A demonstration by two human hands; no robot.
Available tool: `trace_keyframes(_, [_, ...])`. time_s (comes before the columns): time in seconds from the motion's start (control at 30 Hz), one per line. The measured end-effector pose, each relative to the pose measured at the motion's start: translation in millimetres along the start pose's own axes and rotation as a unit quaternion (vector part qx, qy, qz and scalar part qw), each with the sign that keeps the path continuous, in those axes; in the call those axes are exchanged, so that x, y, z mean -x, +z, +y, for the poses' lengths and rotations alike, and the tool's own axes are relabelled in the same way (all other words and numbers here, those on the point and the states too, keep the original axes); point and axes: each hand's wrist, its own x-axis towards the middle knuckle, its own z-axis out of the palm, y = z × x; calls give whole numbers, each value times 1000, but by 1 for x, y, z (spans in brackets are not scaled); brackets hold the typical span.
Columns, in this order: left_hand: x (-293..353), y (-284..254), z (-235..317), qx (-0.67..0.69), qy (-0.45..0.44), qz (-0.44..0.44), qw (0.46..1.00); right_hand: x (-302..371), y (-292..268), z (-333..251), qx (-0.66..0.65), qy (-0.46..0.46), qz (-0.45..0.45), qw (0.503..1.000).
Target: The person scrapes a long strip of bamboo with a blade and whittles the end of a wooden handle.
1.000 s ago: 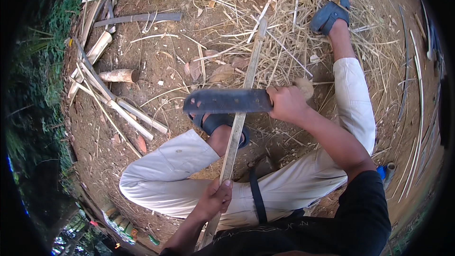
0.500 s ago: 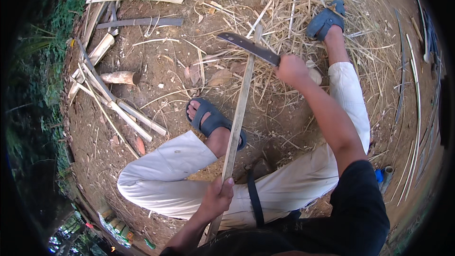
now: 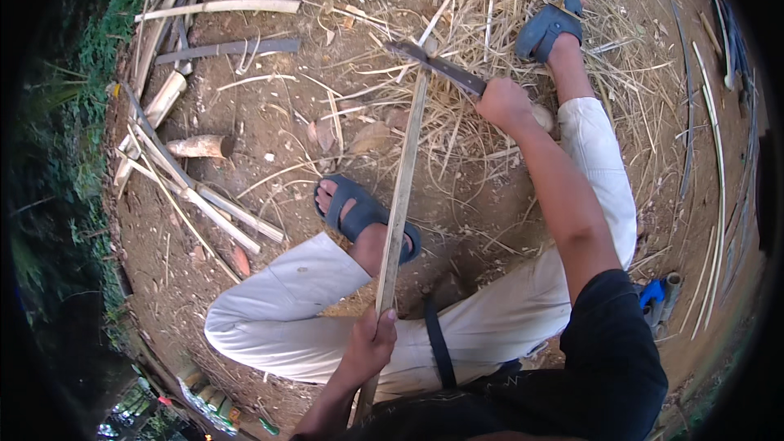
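A long, narrow bamboo strip (image 3: 400,188) runs from my lap up past my left foot. My left hand (image 3: 369,345) is wrapped round its lower part, thumb along the strip. In my right hand (image 3: 505,105) is the handle of a machete (image 3: 445,71), its dark blade pointing left. The blade lies across the strip's far end, and a little of the strip's tip shows beyond it. Whether the edge has bitten into the strip I cannot tell.
Thin shavings (image 3: 465,126) lie heaped between and beyond my sandalled feet. Split bamboo pieces (image 3: 216,204) and a short log (image 3: 198,146) are on the ground at left. Long thin strips (image 3: 709,188) lie at far right, near a blue-handled object (image 3: 653,292).
The machete has slid outward along the strip to nearer its far end, its blade now lying flatter. My left hand keeps its hold. The whole view has shifted slightly.
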Motion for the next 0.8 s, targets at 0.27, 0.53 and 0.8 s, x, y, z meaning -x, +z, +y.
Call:
trace_keyframes(0.27, [3,5,5,15,-44,-22,999,-4,-11,-9,-30,9,0,999])
trace_keyframes(0.53, [5,11,-19,-60,39,16,997,-16,-10,-10,-87,61,-6,994])
trace_keyframes(0.8, [-4,-24,2,356,-160,-160,906,16,-4,-43,-93,18,2,995])
